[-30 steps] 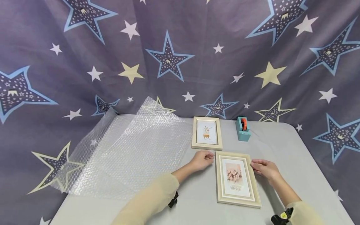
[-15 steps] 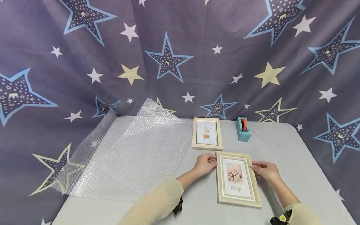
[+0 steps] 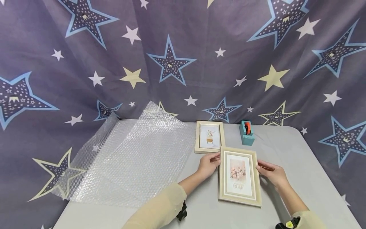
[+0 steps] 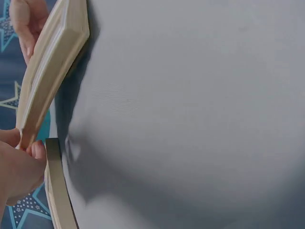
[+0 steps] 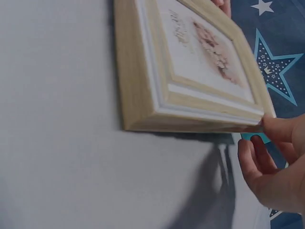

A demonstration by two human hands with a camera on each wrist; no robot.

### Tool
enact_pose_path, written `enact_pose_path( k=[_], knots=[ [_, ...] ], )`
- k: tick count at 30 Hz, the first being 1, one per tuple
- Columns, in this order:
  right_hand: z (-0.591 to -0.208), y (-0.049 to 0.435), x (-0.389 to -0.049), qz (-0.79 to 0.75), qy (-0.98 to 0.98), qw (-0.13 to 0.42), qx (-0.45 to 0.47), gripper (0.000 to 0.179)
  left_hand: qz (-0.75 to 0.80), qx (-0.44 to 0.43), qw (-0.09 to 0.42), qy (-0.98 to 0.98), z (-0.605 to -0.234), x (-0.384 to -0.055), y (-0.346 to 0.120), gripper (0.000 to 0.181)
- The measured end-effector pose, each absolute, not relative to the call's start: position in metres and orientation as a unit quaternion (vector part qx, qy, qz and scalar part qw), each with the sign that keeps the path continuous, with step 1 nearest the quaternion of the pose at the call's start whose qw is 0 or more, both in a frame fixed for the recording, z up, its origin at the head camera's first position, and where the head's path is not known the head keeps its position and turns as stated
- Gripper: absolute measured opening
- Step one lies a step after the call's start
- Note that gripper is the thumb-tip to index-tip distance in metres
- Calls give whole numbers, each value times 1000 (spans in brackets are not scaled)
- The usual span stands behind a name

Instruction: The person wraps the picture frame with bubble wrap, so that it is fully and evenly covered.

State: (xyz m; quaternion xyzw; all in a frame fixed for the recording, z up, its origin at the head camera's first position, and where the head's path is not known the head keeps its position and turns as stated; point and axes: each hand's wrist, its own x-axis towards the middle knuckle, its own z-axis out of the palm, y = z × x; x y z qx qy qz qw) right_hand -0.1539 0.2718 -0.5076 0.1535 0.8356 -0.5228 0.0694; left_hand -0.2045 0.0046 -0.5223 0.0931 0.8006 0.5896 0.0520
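A cream picture frame (image 3: pixel 241 178) with a pink flower print is raised at its far end, tilted over the table. My left hand (image 3: pixel 209 164) pinches its left edge near the far corner. On the opposite side, my right hand (image 3: pixel 273 173) grips the right edge between thumb and fingers. The left wrist view has the frame (image 4: pixel 52 62) side-on, with the left hand (image 4: pixel 21 167) at its end. In the right wrist view, a shadow lies under the frame (image 5: pixel 138 62) beside the right hand (image 5: pixel 276 167).
Behind the held frame lies a smaller picture frame (image 3: pixel 210 150) with a potted-plant print. A teal tape dispenser (image 3: pixel 247 140) with an orange roll stands at the back right. Bubble wrap (image 3: pixel 137 159) spreads over the table's left side, overhanging its left edge. A star-patterned curtain (image 3: pixel 200 70) hangs behind.
My left hand has come in from beside the picture frame to hold its edge. The frame's far end has risen off the table and shifted slightly away from me.
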Motion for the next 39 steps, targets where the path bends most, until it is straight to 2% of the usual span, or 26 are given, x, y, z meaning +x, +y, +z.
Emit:
enact_pose_path(
  k=[8, 17, 19, 23, 24, 25, 30, 32, 34, 39],
  knots=[
    [-508, 272, -154, -600, 787, 53, 133, 74, 692, 50, 78, 716, -515, -211, 2, 42],
    [-511, 270, -159, -637, 741, 109, 182, 74, 747, 16, 135, 650, -526, -219, -5, 41],
    [-513, 269, -161, -664, 716, 116, 182, 67, 749, 12, 141, 647, -527, -220, -8, 41],
    [-515, 266, -164, -723, 656, 121, 182, 27, 753, 3, 148, 641, -527, -223, -13, 41],
    [-514, 264, -165, -730, 647, 122, 182, 24, 754, 0, 151, 640, -527, -223, -14, 40],
    [-514, 262, -166, -733, 642, 124, 185, 26, 752, 0, 151, 642, -527, -223, -15, 40],
    [-506, 253, -169, -723, 647, 134, 200, 77, 749, -25, 161, 642, -528, -223, -23, 36],
    [-503, 250, -170, -718, 651, 137, 204, 80, 750, -36, 168, 639, -527, -223, -26, 36],
    [-500, 246, -170, -723, 645, 139, 204, 71, 752, -42, 172, 635, -525, -223, -30, 37],
    [-495, 238, -171, -751, 613, 150, 194, 13, 758, -60, 184, 623, -514, -224, -40, 39]
  ],
)
